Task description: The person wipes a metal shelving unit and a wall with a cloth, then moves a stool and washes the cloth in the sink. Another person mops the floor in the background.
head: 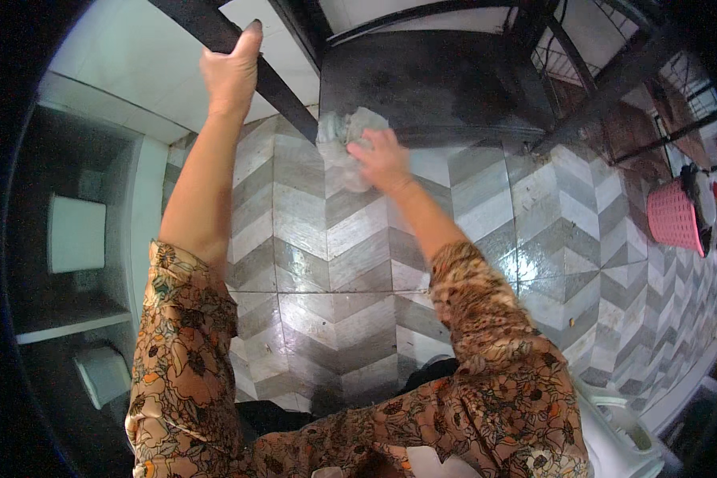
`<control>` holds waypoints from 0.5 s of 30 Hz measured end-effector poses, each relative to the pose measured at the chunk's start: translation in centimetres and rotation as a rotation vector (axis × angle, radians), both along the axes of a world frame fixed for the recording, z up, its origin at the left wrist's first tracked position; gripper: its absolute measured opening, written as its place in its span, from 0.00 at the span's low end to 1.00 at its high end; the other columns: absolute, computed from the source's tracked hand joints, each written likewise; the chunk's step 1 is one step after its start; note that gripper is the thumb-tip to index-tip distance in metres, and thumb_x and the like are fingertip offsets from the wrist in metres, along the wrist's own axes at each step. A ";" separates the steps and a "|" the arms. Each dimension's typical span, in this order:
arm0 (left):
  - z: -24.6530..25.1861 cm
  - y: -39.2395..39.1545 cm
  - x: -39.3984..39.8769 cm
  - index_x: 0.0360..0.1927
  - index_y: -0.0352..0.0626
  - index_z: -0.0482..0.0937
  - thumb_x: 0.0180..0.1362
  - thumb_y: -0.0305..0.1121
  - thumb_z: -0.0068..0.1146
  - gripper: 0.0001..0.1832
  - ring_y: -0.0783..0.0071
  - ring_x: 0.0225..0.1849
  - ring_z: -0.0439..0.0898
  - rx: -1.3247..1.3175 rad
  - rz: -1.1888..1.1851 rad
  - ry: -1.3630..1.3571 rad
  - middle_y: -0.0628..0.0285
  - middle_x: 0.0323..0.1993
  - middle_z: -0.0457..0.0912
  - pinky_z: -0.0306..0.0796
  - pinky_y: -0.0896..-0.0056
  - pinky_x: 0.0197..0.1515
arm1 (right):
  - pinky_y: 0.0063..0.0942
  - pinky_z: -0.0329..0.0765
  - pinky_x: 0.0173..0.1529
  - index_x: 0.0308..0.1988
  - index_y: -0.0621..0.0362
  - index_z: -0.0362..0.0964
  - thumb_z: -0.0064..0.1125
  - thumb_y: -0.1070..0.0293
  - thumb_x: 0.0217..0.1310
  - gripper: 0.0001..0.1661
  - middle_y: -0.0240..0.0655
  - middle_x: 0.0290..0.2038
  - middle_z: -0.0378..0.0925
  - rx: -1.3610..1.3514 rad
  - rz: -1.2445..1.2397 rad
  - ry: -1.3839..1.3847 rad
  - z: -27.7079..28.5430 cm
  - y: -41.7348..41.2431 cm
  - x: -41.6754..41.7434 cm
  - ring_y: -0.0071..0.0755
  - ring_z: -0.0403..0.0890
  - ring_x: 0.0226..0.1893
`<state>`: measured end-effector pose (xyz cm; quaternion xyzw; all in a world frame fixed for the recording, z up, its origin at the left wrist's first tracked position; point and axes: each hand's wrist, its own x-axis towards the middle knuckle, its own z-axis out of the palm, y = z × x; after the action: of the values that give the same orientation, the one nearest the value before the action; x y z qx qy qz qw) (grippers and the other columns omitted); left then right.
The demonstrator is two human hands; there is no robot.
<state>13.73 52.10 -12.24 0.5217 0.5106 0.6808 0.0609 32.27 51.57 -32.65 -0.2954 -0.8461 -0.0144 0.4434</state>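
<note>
My left hand (234, 74) grips a dark, flat furniture bar (284, 95), which slants down toward the tiled floor. With bent fingers, my right hand (385, 156) holds a crumpled whitish cloth (337, 140). The cloth lies against the lower end of that bar, beside the corner of a black panel (418, 77). Motion blurs the right hand and the cloth. Part of the cloth is hidden under my fingers.
The floor (358, 251) has grey and white chevron tiles with wet-looking shine. White-edged shelves (74, 328) holding pale containers stand at left. A pink basket (672, 215) sits at far right, near dark metal frames. A white plastic object (609, 430) is at lower right.
</note>
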 end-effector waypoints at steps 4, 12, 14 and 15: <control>0.1 -1.0 -0.7 0.17 0.41 0.68 0.47 0.36 0.57 0.13 0.81 0.20 0.67 -0.126 0.015 0.074 0.70 0.16 0.67 0.66 0.75 0.26 | 0.30 0.74 0.34 0.32 0.35 0.72 0.54 0.66 0.41 0.13 0.26 0.38 0.67 0.032 0.096 -0.230 -0.3 1.3 5.8 0.36 0.68 0.40; 0.0 -1.0 0.6 0.18 0.42 0.67 0.45 0.39 0.58 0.14 0.81 0.21 0.65 0.008 -0.091 -0.040 0.70 0.18 0.68 0.62 0.76 0.27 | 0.38 0.68 0.43 0.38 0.48 0.67 0.63 0.72 0.29 0.27 0.41 0.41 0.64 -0.085 -0.839 0.119 -3.4 3.4 23.9 0.46 0.67 0.40; -0.2 -1.0 0.6 0.19 0.41 0.68 0.45 0.38 0.59 0.14 0.80 0.22 0.65 -0.036 -0.028 -0.032 0.69 0.19 0.68 0.62 0.76 0.27 | 0.40 0.64 0.47 0.42 0.56 0.62 0.64 0.69 0.31 0.31 0.47 0.40 0.63 -0.246 -0.908 0.451 -4.7 3.3 19.5 0.51 0.65 0.42; -0.2 -0.9 0.3 0.20 0.41 0.68 0.45 0.38 0.59 0.14 0.80 0.22 0.65 -0.060 0.012 -0.017 0.69 0.19 0.68 0.62 0.77 0.27 | 0.40 0.63 0.47 0.41 0.61 0.60 0.64 0.66 0.33 0.31 0.50 0.40 0.63 -0.254 -0.929 0.636 -5.0 3.1 15.8 0.52 0.65 0.42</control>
<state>14.05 51.16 -12.46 0.5109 0.5333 0.6699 0.0764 48.02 54.63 -37.64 -0.6769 -0.4478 -0.0163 0.5839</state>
